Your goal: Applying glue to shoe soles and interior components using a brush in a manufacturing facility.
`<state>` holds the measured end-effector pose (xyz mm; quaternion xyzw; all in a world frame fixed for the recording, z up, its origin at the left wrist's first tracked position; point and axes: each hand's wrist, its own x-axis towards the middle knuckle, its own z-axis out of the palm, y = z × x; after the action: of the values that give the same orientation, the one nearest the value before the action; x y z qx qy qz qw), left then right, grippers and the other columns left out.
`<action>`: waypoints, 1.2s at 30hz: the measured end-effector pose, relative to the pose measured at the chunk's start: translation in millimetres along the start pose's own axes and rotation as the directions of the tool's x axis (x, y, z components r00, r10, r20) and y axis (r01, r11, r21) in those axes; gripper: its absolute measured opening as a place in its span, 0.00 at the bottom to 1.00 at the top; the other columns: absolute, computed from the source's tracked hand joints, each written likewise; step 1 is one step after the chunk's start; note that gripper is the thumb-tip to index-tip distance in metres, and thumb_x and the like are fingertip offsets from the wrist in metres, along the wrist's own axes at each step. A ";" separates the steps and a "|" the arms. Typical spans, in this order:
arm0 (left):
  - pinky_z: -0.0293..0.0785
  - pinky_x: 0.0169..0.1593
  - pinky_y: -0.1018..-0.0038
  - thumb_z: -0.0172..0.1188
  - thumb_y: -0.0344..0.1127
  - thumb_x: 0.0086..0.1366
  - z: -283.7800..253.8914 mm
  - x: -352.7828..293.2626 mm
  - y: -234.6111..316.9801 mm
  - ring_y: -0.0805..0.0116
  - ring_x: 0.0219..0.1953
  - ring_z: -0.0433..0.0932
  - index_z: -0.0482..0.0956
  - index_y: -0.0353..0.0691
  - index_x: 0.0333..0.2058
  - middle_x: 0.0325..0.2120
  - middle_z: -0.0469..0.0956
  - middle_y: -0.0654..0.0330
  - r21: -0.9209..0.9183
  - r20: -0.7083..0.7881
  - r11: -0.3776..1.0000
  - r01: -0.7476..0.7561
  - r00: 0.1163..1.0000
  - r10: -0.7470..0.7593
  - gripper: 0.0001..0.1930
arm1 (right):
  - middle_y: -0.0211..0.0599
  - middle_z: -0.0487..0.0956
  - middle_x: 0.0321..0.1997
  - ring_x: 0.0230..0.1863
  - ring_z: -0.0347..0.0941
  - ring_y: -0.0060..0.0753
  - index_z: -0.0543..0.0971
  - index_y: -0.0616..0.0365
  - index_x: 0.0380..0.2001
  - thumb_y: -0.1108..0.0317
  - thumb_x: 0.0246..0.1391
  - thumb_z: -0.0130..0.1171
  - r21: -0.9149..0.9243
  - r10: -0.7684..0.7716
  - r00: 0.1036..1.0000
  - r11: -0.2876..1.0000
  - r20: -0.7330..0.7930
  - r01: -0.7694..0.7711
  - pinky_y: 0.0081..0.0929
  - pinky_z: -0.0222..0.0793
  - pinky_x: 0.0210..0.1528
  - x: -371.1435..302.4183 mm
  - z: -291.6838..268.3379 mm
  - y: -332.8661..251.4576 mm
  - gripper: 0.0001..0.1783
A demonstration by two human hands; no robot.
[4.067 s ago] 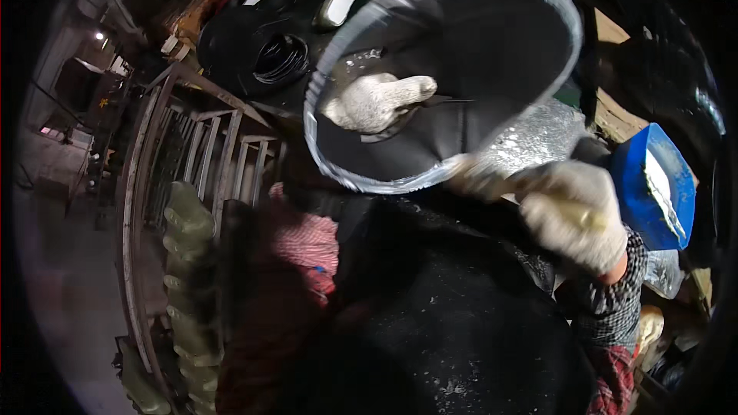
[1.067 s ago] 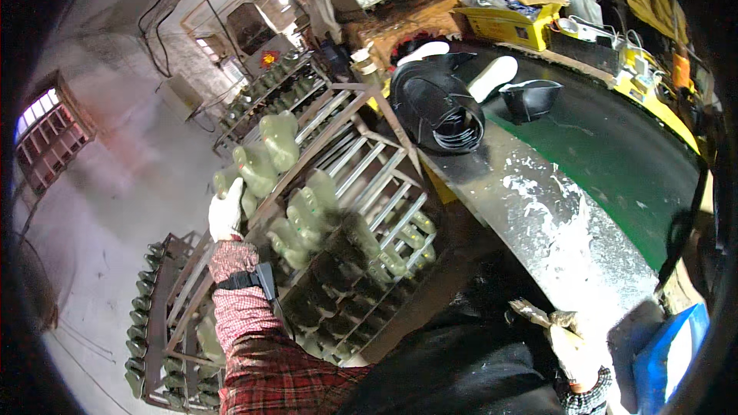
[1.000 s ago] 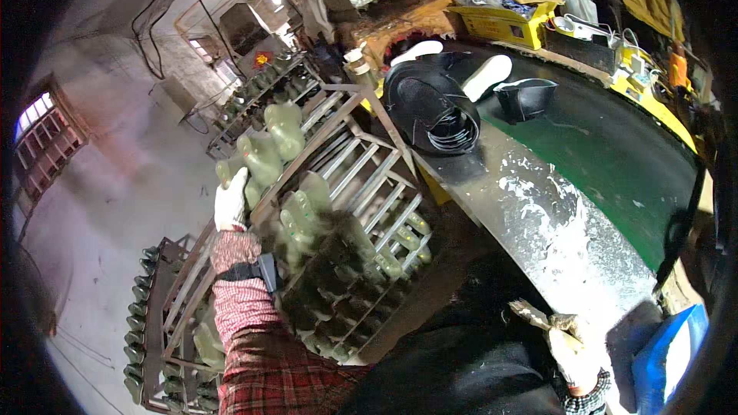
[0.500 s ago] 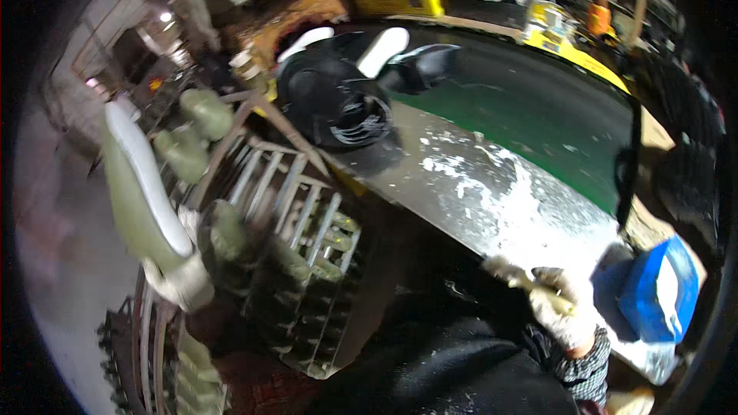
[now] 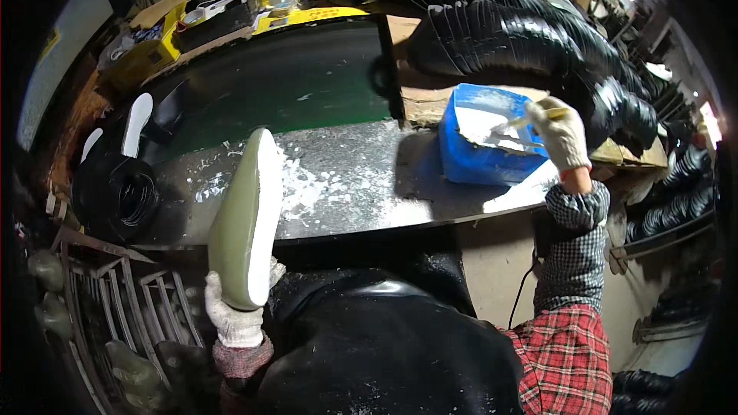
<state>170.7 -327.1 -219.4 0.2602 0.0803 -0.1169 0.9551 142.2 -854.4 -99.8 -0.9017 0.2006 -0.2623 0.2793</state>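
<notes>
My left hand (image 5: 232,317), in a whitish knit glove, is closed round the heel end of an olive-green shoe last (image 5: 234,223). A white insole (image 5: 266,223) covers the last's sole side, which faces right, and the toe points up and away over the bench edge. My right hand (image 5: 563,135), gloved too, is closed on the handle of a brush (image 5: 507,127). The brush's lower end is in a blue open-topped container (image 5: 480,165) holding white paste (image 5: 478,120).
White smears mark the metal bench top (image 5: 338,154). Behind it lies a dark green panel (image 5: 284,81). Black coiled parts (image 5: 115,192) and white insoles sit at left. Stacked black ribbed pieces (image 5: 500,34) are at back right. A metal rack (image 5: 127,315) with olive lasts stands lower left.
My view has swung right. My right hand has gone from the bench's near edge to the blue container, with the brush in it. The last is now held in front of the bench.
</notes>
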 end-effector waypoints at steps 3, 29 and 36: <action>0.70 0.54 0.49 0.57 0.59 0.60 -21.1 -11.7 -11.8 0.44 0.50 0.73 0.67 0.33 0.57 0.47 0.74 0.43 -0.063 -0.189 0.992 0.107 0.975 -0.117 0.37 | 0.24 0.74 0.21 0.23 0.66 0.16 0.80 0.61 0.30 0.57 0.58 0.60 0.124 0.040 0.999 0.991 0.018 -0.042 0.18 0.61 0.26 -7.0 -7.8 7.6 0.16; 0.70 0.58 0.63 0.41 0.64 0.68 -134.8 -20.2 -28.6 0.58 0.55 0.73 0.65 0.41 0.62 0.57 0.71 0.54 -0.300 0.057 0.871 0.389 0.919 -0.391 0.35 | 0.38 0.82 0.33 0.34 0.78 0.25 0.79 0.64 0.37 0.67 0.61 0.56 0.638 -0.768 0.371 0.641 0.523 0.428 0.23 0.75 0.36 -57.4 198.5 -242.5 0.10; 0.68 0.60 0.58 0.39 0.62 0.70 -109.2 -11.6 -20.5 0.55 0.57 0.71 0.62 0.40 0.63 0.58 0.70 0.51 -0.365 0.444 0.771 0.522 0.826 -0.348 0.35 | 0.39 0.76 0.20 0.21 0.75 0.37 0.81 0.56 0.29 0.62 0.53 0.62 0.686 -0.957 0.171 0.287 0.234 0.669 0.29 0.71 0.23 -82.8 203.8 -260.5 0.09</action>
<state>144.0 -285.8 -319.8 -0.0315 -0.0063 -0.3597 0.9325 252.8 -532.2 -115.0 -0.7960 -0.5024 -0.0970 0.3234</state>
